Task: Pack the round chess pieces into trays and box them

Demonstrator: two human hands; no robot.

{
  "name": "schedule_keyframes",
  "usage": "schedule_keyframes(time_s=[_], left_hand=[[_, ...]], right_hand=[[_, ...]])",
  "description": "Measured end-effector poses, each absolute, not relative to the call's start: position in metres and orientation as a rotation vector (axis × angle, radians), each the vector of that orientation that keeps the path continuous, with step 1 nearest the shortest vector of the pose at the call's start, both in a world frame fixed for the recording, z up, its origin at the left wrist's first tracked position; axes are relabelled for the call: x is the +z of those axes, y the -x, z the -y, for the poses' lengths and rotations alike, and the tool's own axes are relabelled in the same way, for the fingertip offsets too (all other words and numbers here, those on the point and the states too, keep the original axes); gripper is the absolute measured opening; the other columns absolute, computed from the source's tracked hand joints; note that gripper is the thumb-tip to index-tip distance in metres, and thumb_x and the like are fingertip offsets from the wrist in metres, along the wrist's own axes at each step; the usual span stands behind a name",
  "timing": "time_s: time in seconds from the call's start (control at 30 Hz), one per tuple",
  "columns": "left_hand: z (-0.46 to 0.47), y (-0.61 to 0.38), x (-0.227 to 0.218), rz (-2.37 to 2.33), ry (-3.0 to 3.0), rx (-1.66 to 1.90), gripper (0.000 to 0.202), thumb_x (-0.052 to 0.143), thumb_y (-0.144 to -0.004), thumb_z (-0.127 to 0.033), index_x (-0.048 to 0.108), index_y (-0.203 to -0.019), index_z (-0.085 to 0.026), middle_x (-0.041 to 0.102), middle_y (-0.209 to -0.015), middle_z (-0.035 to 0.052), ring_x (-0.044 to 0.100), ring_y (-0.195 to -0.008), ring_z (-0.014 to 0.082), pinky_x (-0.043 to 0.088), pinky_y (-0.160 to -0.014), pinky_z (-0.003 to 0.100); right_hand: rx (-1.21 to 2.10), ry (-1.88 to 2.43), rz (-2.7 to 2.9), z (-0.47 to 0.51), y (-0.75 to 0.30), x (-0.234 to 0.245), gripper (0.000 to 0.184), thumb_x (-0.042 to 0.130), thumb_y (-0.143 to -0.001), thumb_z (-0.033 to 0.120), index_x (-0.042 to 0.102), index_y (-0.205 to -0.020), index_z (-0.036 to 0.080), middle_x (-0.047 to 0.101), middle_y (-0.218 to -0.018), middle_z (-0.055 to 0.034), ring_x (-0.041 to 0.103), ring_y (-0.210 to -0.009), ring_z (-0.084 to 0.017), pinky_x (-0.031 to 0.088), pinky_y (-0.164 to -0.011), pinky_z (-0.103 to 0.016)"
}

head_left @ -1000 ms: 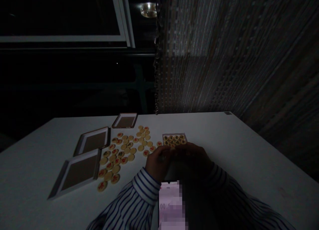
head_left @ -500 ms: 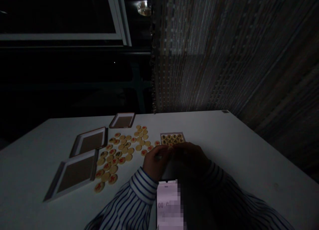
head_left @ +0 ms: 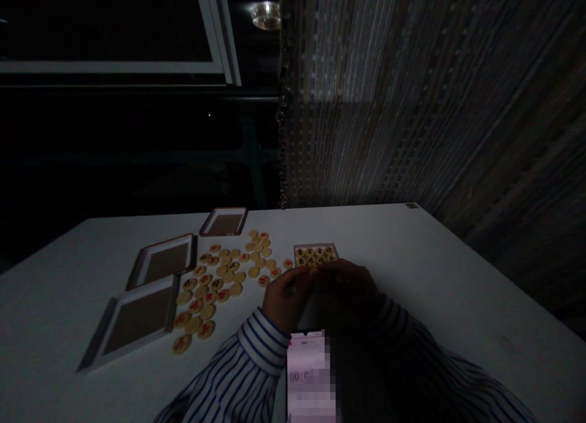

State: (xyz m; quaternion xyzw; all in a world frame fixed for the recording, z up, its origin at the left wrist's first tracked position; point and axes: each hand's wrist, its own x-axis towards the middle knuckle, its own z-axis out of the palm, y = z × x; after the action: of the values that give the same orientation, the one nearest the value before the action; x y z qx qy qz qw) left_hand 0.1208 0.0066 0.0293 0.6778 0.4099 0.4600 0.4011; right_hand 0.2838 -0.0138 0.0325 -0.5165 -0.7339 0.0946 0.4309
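My left hand [head_left: 284,293] and my right hand [head_left: 351,284] meet at the near side of a small open box [head_left: 314,246]. Chinese chess pieces [head_left: 320,260] with black characters lie in rows inside it, faces up; my hands hide its near part. Both hands are closed, fingertips pinched together. A sliver of a pale Chinese chess piece [head_left: 314,271] shows between the fingertips of my left hand. The right fingers lie in deep shadow, and what they hold, if anything, I cannot make out.
Loose Chinese chess pieces [head_left: 209,296], red-marked, black-marked and blank side up, spread to the left. Three open trays or lids [head_left: 176,287] lie beyond them. A phone [head_left: 307,374] with a lit screen lies below my hands. A bead curtain [head_left: 366,105] hangs behind the white table [head_left: 412,258].
My fingertips have shifted slightly at the box's near edge, and the right hand has risen a little. The loose pieces and trays have kept their places; the view has moved slightly.
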Motion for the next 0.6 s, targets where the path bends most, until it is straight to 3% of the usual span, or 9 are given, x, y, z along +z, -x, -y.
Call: schedule_keyframes(time_s=[0.3, 0.6], left_hand=[[-0.006, -0.122, 0.029, -0.991, -1.625, 1.161, 0.022, 0.059, -0.068, -0.027, 0.063, -0.086, -0.016, 0.069, -0.081, 0.0057, 0.064, -0.073, 0.0155, 0.053, -0.065, 0.025], [-0.007, -0.121, 0.034, -0.978, -1.51, 1.154, 0.021, 0.06, -0.068, -0.027, 0.066, -0.085, -0.015, 0.069, -0.081, 0.0048, 0.064, -0.074, 0.016, 0.052, -0.068, 0.025]], right_hand=[[0.311, 1.243, 1.8, 0.015, -0.282, 0.033, 0.021, 0.053, -0.077, 0.033, 0.063, -0.089, 0.02, 0.067, -0.085, -0.0063, 0.062, -0.077, -0.016, 0.05, -0.067, -0.028], [0.251, 1.367, 2.002, 0.016, -0.273, 0.05, 0.027, 0.041, -0.084, 0.033, 0.064, -0.08, 0.021, 0.066, -0.075, -0.0032, 0.059, -0.064, -0.012, 0.044, -0.056, -0.021]])
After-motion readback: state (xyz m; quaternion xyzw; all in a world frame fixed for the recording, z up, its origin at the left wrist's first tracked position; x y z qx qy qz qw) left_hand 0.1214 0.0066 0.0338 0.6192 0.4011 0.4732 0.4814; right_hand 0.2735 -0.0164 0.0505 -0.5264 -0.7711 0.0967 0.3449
